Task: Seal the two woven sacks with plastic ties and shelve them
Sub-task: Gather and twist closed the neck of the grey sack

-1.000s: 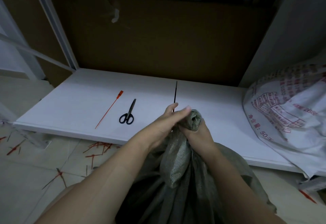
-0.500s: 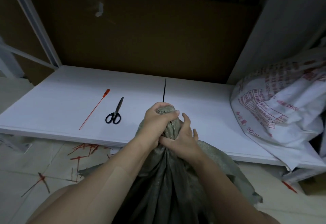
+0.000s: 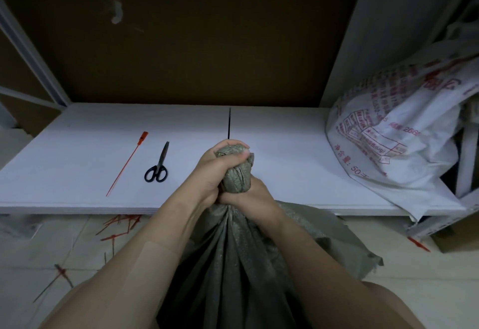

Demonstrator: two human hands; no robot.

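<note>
A grey-green woven sack (image 3: 233, 264) stands on the floor in front of the low white shelf (image 3: 77, 173). Its mouth is bunched into a tight neck. My left hand (image 3: 215, 170) grips the top of that neck, fingers curled over it. My right hand (image 3: 254, 196) grips the neck just below. A white woven sack (image 3: 394, 134) with red print lies on the shelf's right end. A red plastic tie (image 3: 127, 164) lies on the shelf at the left. A black tie (image 3: 229, 121) lies on the shelf beyond my hands, partly hidden by them.
Black scissors (image 3: 157, 165) lie on the shelf beside the red tie. A brown board (image 3: 194, 43) backs the shelf, with white uprights (image 3: 33, 54) at the left. Several cut red tie pieces (image 3: 116, 227) are scattered on the tiled floor.
Both hands have closed tighter on the sack's neck, the left now wrapped over its top. The view has shifted slightly, with the shelf items lying as before.
</note>
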